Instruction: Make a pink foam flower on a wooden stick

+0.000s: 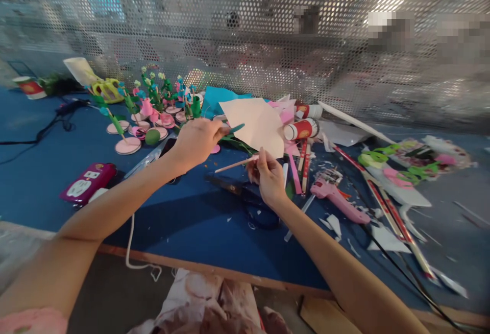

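My left hand (197, 142) is closed, its fingertips pinching a narrow dark teal strip (236, 128), which looks like paper. Lower and to the right, my right hand (269, 176) grips a thin wooden stick (233, 166) that points left. Behind both hands lies a large cream paper sheet (254, 122), overlapping a blue sheet (222, 100). Dark-handled scissors (233, 187) rest on the blue tabletop (184, 232) beneath my right hand. Left of my left hand stand several small paper flowers on round pink bases (128, 145).
A pink glue gun (339, 201) lies at right among paper scraps and red-and-white chopstick wrappers (386, 211). Paper cups (302, 129) lie on their sides behind it. A purple pouch (90, 183) is at left. A perforated metal screen (245, 32) borders the table's back.
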`<state>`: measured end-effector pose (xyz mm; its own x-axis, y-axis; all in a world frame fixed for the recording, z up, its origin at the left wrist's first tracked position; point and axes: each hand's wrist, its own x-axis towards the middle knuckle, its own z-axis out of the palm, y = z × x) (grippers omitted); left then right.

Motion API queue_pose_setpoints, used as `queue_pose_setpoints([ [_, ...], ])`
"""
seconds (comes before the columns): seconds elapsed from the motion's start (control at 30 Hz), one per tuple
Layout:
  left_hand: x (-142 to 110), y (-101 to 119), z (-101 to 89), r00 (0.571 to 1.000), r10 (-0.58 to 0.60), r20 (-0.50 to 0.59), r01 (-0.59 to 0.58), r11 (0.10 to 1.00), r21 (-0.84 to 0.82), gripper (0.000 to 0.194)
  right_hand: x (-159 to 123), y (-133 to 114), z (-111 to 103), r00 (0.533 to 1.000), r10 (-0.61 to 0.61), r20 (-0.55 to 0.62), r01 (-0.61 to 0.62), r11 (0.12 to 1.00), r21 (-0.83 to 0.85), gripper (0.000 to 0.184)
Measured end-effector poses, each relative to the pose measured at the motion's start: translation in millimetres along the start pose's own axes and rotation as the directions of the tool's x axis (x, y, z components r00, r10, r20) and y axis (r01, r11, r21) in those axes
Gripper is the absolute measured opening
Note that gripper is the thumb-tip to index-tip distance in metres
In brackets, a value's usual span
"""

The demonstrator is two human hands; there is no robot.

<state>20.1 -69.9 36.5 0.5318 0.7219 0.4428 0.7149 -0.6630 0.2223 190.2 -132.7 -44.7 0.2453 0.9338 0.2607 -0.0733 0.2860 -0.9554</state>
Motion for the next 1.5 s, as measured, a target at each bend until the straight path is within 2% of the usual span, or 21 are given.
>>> queue_pose_setpoints([
  [0.1,-3.6,-2.4,5.8,0.997,0.049,0.062,-0.045,0.997,-0.064,0.045,0.6,-1.8,-0.6,1.0,-0.013,0.01,0.013,1.0,0.028,0.047],
  [0.2,-7.4,-3.9,16.4,0.959,0.235,0.157,-0.178,0.934,-0.31,0.052,1.1,-2.0,-1.7,1.0,-0.012,0.027,0.011,0.999,0.035,0.047],
  [0.27,-9.2,-1.2,24.3,0.93,0.289,0.226,-0.157,0.87,-0.467,0.052,0.9,-1.7,-1.9,0.999,-0.004,0.036,0.002,0.999,0.034,0.047],
  [0.33,-10.4,3.8,30.8,0.928,0.264,0.262,-0.081,0.831,-0.55,0.043,0.3,-1.8,-1.3,0.999,-0.006,0.041,0.004,0.999,0.037,0.046],
  [0.5,-12.5,13.8,37.3,0.962,0.177,0.207,-0.032,0.829,-0.558,0.024,-2.4,-4.7,1.8,0.999,-0.014,0.051,0.013,1.0,0.019,0.045],
  [0.9,-17.1,18.5,37.0,0.981,0.092,0.172,0.035,0.783,-0.621,0.02,-3.2,-7.7,1.3,0.998,-0.02,0.052,0.023,0.999,-0.049,0.047],
  [1.17,-17.5,18.0,38.7,0.993,0.076,0.095,0.001,0.773,-0.634,0.017,-2.8,-8.9,-0.1,0.998,-0.027,0.065,0.031,0.998,-0.062,0.047],
  [1.33,-16.5,17.3,36.2,0.988,0.104,0.114,-0.003,0.75,-0.662,0.006,-1.9,-9.8,-2.3,0.994,-0.045,0.099,0.052,0.997,-0.065,0.046],
  [1.5,-15.8,17.9,34.3,0.986,0.08,0.146,0.04,0.738,-0.674,0.005,-0.1,-9.0,-4.7,0.99,-0.045,0.13,0.056,0.995,-0.081,0.046],
])
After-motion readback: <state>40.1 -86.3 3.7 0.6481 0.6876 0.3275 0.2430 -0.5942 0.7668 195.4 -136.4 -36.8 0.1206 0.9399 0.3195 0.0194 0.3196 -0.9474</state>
